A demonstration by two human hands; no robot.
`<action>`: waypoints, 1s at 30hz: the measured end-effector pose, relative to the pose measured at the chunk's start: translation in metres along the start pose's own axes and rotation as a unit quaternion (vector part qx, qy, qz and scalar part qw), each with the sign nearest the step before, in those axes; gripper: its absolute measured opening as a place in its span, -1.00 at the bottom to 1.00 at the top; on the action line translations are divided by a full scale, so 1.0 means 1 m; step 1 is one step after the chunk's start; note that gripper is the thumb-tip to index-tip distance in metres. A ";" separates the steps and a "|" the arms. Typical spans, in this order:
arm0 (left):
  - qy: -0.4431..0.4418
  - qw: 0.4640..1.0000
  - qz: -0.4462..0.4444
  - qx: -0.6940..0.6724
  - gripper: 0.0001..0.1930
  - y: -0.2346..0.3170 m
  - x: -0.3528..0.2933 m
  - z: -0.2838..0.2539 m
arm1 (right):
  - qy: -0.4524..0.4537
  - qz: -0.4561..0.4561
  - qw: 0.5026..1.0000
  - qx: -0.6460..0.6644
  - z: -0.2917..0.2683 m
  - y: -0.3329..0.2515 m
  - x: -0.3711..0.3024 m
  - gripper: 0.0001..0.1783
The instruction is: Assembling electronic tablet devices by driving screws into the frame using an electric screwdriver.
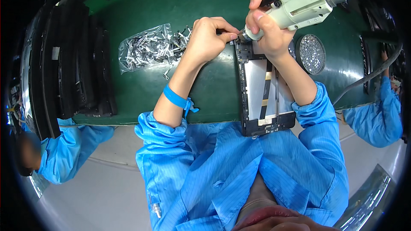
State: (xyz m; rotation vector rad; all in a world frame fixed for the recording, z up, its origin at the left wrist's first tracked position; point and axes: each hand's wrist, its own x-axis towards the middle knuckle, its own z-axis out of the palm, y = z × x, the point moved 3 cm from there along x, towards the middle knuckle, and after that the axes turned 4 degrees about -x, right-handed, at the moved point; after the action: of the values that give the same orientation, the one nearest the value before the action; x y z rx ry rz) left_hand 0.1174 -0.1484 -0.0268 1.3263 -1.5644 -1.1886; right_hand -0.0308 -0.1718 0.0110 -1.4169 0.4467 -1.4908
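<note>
My right hand (272,32) is wrapped round a pale green electric screwdriver (299,8), whose nose points down and left at the top left corner of an opened tablet (269,90). The tablet lies over the table's near edge, its silver plate and dark ribbon cable showing. Beside the screwdriver's tip, my left hand (207,38) pinches with thumb and forefinger at that same corner. Whatever sits between those fingers is too small to make out. A blue band (175,98) circles my left wrist.
A clear plastic bag (145,47) of small silver and black parts lies left of my left hand, some spilled out. Right of the tablet stands a round dish (311,54) of screws. Dark panels (72,60) stand stacked at far left. A grey cable (372,77) crosses the right side. People in blue sit at both sides.
</note>
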 end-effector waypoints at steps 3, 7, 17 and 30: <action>0.007 1.000 -0.012 0.005 -0.88 0.001 0.000 -0.001 | -0.005 0.000 1.000 0.005 0.001 0.000 0.001 -0.43; 0.010 1.000 0.011 0.008 -0.88 -0.001 0.000 -0.001 | -0.013 0.005 1.000 0.010 0.003 0.001 0.000 -0.43; 0.014 1.000 0.003 0.014 -0.89 0.003 0.000 -0.001 | -0.021 -0.006 1.000 -0.005 0.003 0.002 -0.001 -0.44; 0.030 0.999 0.032 0.030 -0.88 0.003 -0.002 0.000 | -0.039 -0.008 0.995 -0.094 0.016 0.000 -0.004 -0.47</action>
State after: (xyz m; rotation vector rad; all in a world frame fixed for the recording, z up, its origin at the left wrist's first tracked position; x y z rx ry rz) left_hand 0.1167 -0.1466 -0.0244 1.3286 -1.5989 -1.0600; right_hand -0.0175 -0.1633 0.0131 -1.6238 0.5396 -1.4298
